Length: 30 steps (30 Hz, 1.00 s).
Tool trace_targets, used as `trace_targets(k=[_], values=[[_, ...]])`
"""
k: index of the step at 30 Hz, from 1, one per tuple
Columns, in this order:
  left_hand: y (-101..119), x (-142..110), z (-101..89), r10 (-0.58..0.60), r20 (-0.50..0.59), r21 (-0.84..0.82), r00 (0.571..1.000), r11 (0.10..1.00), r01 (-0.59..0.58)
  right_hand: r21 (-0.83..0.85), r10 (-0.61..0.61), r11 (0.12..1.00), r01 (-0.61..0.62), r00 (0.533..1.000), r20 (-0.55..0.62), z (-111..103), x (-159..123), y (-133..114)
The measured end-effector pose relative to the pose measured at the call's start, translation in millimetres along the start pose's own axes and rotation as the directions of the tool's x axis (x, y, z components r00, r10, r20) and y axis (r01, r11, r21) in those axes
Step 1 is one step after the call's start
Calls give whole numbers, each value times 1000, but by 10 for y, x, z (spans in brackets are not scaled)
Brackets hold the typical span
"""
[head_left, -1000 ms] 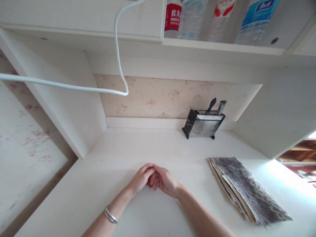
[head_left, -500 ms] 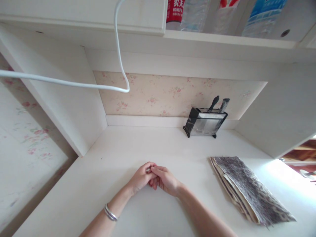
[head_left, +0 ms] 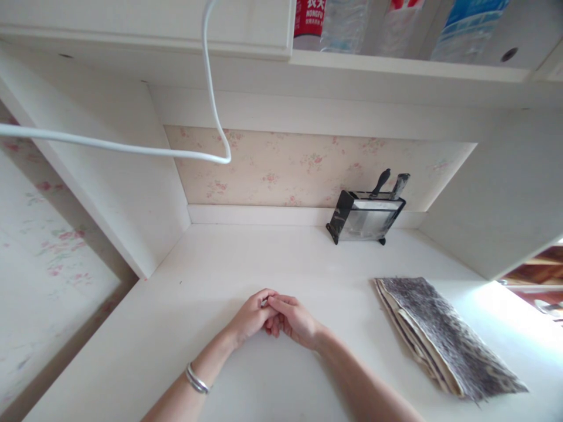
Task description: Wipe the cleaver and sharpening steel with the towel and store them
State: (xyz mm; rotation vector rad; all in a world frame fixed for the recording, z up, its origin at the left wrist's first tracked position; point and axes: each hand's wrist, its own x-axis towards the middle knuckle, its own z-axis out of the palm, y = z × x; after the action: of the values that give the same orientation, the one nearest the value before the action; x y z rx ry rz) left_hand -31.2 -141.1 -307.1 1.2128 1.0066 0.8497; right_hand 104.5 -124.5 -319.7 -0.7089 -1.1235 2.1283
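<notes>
My left hand (head_left: 251, 319) and my right hand (head_left: 299, 323) rest together on the white countertop (head_left: 220, 258), fingers curled and clasped over each other. A silver bangle (head_left: 197, 380) circles my left wrist. Both hands are closed, and no object shows between them, though the inner fingers are partly hidden. To the right lies a folded grey, fuzzy cloth (head_left: 448, 334) with a beige underside, apart from my hands. Farther back stands a black-framed knife holder (head_left: 369, 220) with two handles sticking up.
A white cable (head_left: 132, 149) hangs across the upper left, close to the camera. Overhead, a shelf (head_left: 396, 67) holds several plastic bottles (head_left: 472, 26). White side panels (head_left: 101, 158) and a floral back wall (head_left: 272, 170) enclose the counter.
The view has shifted very slightly. My hands stay clasped in the same place.
</notes>
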Motion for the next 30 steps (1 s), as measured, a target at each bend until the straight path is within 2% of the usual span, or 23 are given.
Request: trace_targets(k=[10, 30], values=[[-65, 28, -17, 2, 2, -3, 1000, 1000, -2, -2, -6, 1000, 6, 1000, -6, -11, 12, 16], [-28, 11, -5, 1, 18, -6, 1000, 1000, -1, -19, -3, 1000, 2, 1000, -13, -17, 17, 29]])
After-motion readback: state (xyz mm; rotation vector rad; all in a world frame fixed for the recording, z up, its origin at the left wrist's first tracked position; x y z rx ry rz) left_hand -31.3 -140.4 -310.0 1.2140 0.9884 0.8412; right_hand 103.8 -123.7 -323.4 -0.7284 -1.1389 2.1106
